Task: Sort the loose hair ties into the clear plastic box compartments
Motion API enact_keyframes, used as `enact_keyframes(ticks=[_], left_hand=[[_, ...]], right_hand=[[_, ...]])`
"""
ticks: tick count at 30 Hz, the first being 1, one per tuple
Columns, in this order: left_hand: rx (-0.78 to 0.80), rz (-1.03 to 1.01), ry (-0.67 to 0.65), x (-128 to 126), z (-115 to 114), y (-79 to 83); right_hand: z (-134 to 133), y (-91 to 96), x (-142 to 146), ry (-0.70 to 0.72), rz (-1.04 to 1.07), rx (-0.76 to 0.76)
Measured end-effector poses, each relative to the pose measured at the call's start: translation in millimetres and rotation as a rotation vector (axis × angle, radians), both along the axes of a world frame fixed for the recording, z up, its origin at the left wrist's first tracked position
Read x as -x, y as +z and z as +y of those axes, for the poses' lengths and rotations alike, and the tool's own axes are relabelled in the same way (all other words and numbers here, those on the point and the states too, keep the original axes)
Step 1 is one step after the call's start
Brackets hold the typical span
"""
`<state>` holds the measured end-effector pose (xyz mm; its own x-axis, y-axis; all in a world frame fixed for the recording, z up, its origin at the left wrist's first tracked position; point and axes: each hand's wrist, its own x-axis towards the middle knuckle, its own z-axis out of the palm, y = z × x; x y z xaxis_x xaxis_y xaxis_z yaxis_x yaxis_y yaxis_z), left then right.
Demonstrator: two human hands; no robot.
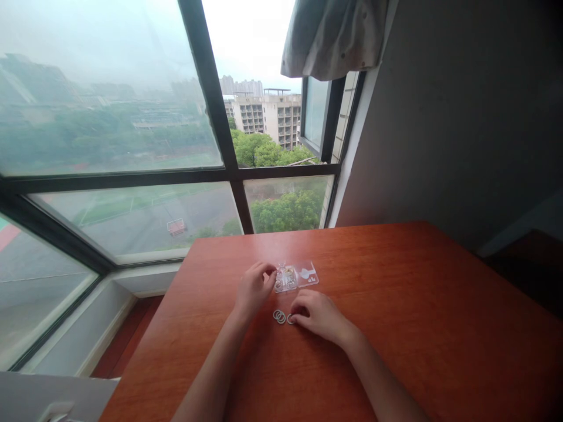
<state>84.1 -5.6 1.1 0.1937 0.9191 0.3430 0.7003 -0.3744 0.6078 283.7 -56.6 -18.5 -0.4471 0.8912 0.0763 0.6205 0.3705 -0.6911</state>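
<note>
- A small clear plastic compartment box [287, 289] is set near the middle of a reddish-brown wooden table [396, 328], between and just beyond the two hands.
- The hinged lid [308, 274] is laid open to the right of the box; it is marked with a whitish shape.
- Small pieces [289, 273] are held in the compartments; their exact kind cannot be made out.
- The left hand [254, 286] is placed at the left edge of the box, with the fingers bent and the thumb and forefinger brought near each other; whether anything is pinched there cannot be told.
- The right hand [315, 307] is lowered to the tabletop in front of the lid, and a single pale ring [290, 319] is pinched at the thumb and fingertips, its right side partly covered.
- A cluster of overlapping pale rings [280, 317] is laid on the wood just left of that ring, in front of the box.
- The table is bordered at its far side by a dark-framed window [231, 140], through which trees [259, 148] and apartment-like buildings [281, 117] are seen.
- The window's upper right part is covered by a grey curtain [336, 38].
</note>
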Motion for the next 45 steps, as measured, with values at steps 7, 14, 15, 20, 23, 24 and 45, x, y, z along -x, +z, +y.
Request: enact_keyframes(ticks=[7, 14, 15, 20, 23, 24, 45], left_hand=[[0.005, 0.019, -0.002, -0.4, -0.8, -1.6], [0.017, 0.007, -0.027, -0.9, -2.3, 0.3], [0.019, 0.003, -0.036, -1.4, -2.6, 0.7], [0.028, -0.033, -0.115, -9.6, -6.8, 4.5], [0.07, -0.059, -0.231, -17.3, -10.8, 7.3], [0.084, -0.064, -0.268, -19.6, -12.1, 8.0], [0.042, 0.063, -0.053, -20.9, -10.4, -5.6]], right_hand=[[-1.9, 3.1, 1.1, 0.012, -0.089, -0.038], [-3.5, 2.6, 0.9, -0.009, -0.049, -0.07], [-2.4, 1.9, 0.6, -0.034, -0.032, -0.07], [6.5, -4.0, -1.7, -0.237, 0.078, -0.143], [10.2, -6.7, -2.9, -0.308, 0.144, -0.188], [10.5, -7.1, -3.0, -0.32, 0.158, -0.197], [7.1, -4.7, 0.9, -0.26, 0.071, -0.229]])
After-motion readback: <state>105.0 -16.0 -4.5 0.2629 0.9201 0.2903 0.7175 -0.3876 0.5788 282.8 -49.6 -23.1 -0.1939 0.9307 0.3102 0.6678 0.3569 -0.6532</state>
